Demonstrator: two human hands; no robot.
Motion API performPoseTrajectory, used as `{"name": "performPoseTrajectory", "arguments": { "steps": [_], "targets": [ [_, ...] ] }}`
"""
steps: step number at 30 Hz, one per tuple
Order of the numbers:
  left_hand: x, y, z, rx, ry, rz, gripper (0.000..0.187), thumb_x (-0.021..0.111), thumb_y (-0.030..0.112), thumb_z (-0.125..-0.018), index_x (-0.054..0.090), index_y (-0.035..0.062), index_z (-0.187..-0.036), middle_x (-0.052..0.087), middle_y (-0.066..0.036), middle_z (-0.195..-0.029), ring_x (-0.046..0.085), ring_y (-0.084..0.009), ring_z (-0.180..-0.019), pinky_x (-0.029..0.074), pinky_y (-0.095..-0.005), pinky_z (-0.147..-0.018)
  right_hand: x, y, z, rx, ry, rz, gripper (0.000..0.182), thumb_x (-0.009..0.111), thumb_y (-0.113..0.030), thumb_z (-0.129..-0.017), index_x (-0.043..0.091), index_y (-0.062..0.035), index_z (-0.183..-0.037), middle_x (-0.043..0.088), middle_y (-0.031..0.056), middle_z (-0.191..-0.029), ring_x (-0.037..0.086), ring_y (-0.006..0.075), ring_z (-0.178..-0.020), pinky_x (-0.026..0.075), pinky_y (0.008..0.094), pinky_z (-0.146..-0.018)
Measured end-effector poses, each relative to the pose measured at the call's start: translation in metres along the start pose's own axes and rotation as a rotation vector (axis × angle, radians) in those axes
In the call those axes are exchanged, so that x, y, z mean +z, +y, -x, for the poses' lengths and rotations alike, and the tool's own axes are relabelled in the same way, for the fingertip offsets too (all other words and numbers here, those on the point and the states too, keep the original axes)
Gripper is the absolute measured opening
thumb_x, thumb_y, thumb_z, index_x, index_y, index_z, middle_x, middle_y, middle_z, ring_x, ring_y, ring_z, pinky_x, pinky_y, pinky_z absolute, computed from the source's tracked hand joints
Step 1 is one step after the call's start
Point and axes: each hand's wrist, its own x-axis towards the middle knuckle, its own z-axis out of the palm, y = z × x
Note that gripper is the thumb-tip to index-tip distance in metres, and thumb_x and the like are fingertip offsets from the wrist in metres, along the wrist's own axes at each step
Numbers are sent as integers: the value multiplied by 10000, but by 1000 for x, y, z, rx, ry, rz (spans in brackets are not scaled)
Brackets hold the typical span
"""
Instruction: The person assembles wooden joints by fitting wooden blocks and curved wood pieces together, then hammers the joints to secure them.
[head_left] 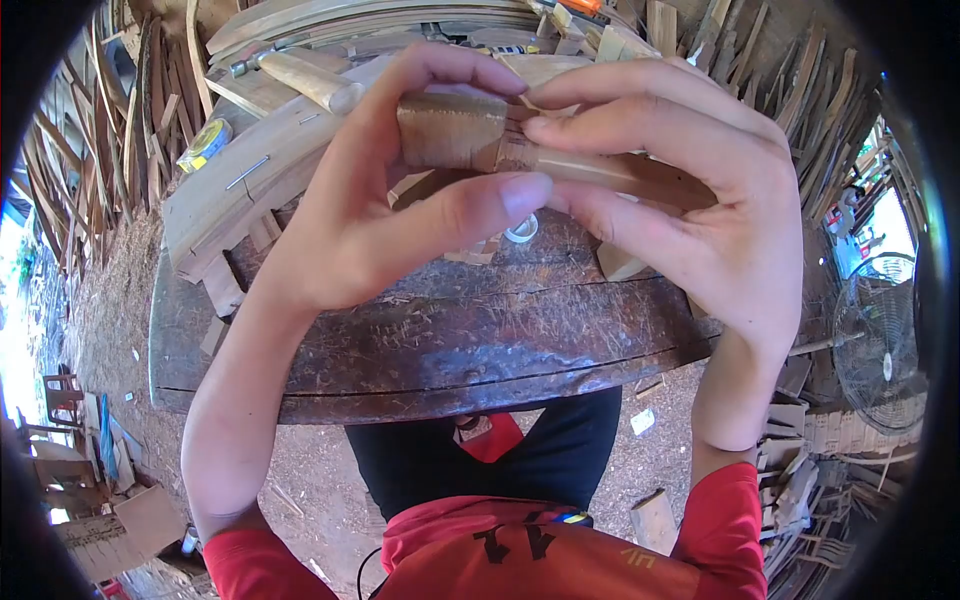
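Observation:
Both hands are raised over the workbench, around a wooden piece (452, 135) with a broad brown end and a narrower, paler length running right. My left hand (350, 205) curls about the broad end, thumb along its near side and fingers over the far side. At the narrower part, my right hand (700, 165) pinches with thumb below and fingers above, its tips meeting the left thumb and fingertip. Dark lines mark the wood where the two parts meet. Beneath the hands, a small white ring-shaped object (522, 228) rests on the workbench (450, 355).
A curved board (230, 205) with nails (248, 172) lies at the left, a yellow tape measure (205, 145) beside it. Behind is a hammer (265, 60). Wood strips (130, 120) lean at both sides. A fan (880, 350) stands right; shavings cover the floor.

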Motion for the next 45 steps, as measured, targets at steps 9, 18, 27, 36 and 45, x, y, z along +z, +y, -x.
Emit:
{"name": "performPoseTrajectory", "arguments": {
  "steps": [9,18,27,36,45],
  "targets": [
    [1,-1,-2,-28,-29,-32,482,769,175,-980,565,30,-1392,702,-54,-1167,667,-104,-1052,539,-271,-907,-4,-7,4,22,-25,61,369,744,9,-786,813,-28,-1147,692,125,-1257,661,230,-1097,524,337,-956],
    [0,-3,-2,-16,-34,22,419,744,165,-991,585,15,-1348,707,-81,-1239,664,-119,-1109,523,-280,-955,6,-10,19,194,169,-102,327,709,-27,-869,786,-14,-1187,691,151,-1257,678,240,-1152,521,363,-1012],
    [2,-1,-3,1,-42,34,418,736,182,-987,590,10,-1339,702,-119,-1299,665,-151,-1132,523,-309,-987,-16,6,79,228,492,140,432,676,-107,-968,640,20,-1380,692,172,-1295,654,245,-1217,480,389,-1095],
    [2,0,-3,-12,-41,-18,447,732,226,-998,582,18,-1364,702,-119,-1317,665,-154,-1143,527,-300,-967,3,17,116,563,407,-311,764,853,-153,-878,506,-75,-1554,614,120,-1420,605,211,-1231,502,377,-1071],
    [2,1,-3,-42,-43,2,451,745,237,-994,585,27,-1360,708,-110,-1306,670,-148,-1130,532,-298,-963,-3,21,102,457,137,-293,707,824,-129,-903,520,-117,-1541,547,98,-1547,561,237,-1368,537,404,-1039]
  ]
}}
